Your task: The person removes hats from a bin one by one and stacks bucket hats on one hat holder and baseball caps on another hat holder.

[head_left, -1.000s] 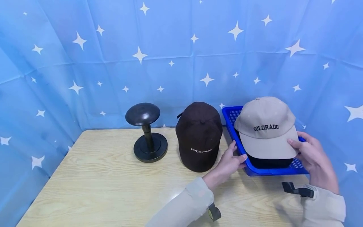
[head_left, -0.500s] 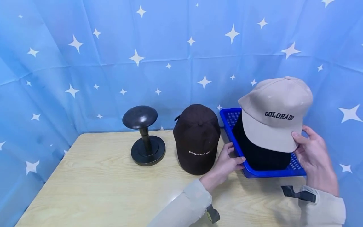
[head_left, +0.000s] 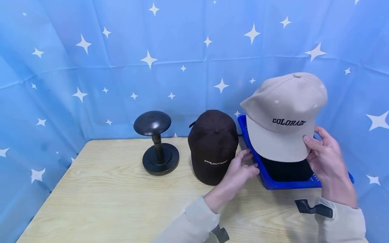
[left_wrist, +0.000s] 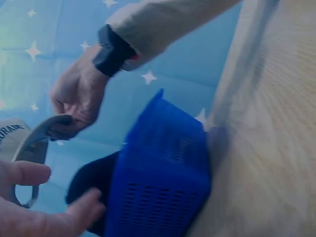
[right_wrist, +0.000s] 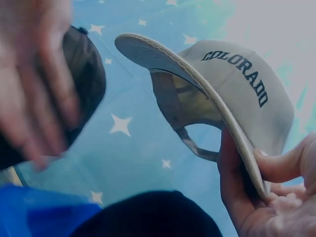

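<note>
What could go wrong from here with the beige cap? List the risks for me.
The right hand pinches the beige cap at one side of its brim, so it may tip or slip.
If dropped, it could land on the black cap in the blue basket.
The left hand is close to the brown cap and might nudge it.

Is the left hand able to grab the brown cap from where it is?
Probably yes. The left hand looks empty and close beside the brown cap, with nothing seeming to stand between them. Only the right hand is busy, holding the pale cap.
</note>
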Tool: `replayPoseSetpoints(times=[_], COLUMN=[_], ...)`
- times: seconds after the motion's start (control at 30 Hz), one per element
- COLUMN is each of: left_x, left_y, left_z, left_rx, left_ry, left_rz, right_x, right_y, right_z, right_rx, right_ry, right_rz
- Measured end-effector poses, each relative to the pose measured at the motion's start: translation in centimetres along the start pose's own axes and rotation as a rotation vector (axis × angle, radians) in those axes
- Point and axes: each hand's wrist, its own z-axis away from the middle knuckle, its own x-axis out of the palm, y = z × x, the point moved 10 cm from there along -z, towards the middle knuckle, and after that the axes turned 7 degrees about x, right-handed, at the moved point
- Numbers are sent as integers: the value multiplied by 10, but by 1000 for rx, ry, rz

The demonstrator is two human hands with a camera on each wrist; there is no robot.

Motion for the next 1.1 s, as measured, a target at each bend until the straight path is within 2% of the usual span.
replayPoseSetpoints(times=[0.13,0.23,0.4,0.47,0.67,0.83,0.97,1.1], left_x=[-4,-18,-44,-54,-89,-117,-138,-154], left_y=[29,45,63,67,73,76,74,72], left_z=[1,1,7,9,13,15,14,12], left_rx=[104,168,252,270,271,269,252,238], left_ry=[-57,-69,-121,-115,-40,12,63,103], left_rz=[268,344,301,270,154,86,84,94], right_x=[16,27,47,54,68,79,85,86], right_y=[10,21,41,49,68,86,101,114], right_z=[-3,-6,-11,-13,-15,-15,-17,-21], right_rx=[18,35,67,69,50,105,140,136], right_ry=[-23,-35,-30,-24,-21,-25,-1,36], right_rz=[63,96,172,190,285,388,445,515])
